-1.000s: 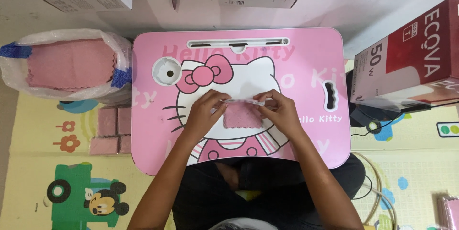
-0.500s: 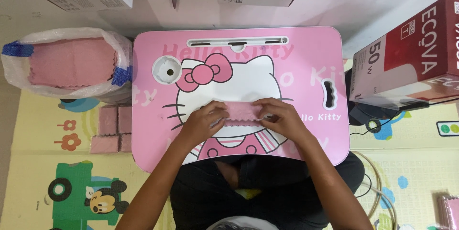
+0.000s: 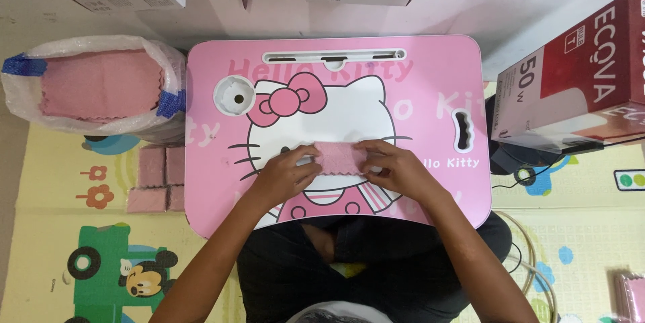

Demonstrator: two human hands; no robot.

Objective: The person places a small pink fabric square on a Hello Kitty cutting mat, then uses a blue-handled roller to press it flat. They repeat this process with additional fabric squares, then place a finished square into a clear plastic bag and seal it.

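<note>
1. A small pink cloth (image 3: 340,156) is laid flat near the middle of the pink desk (image 3: 430,74), on the white cartoon face printed there.
2. The cloth's long axis runs left to right across the desk, its scalloped lower edge turned toward the person.
3. The cloth is held between the two hands: the left hand (image 3: 285,176) is pressed on its left end, the right hand (image 3: 396,170) on its right end, fingers curled and pinching the edges. Neither hand is released.
4. Both hands are equally near the cloth; it sits directly between them, touching both.
5. A white plastic bag (image 3: 20,105) filled with more pink cloths is seen to the left of the desk, well apart from the hands, on the left hand's side.
6. A few folded pink cloths (image 3: 156,178) are stacked on the floor mat just beside the desk's left edge.
7. A red and white box (image 3: 571,74) stands to the right of the desk.
</note>
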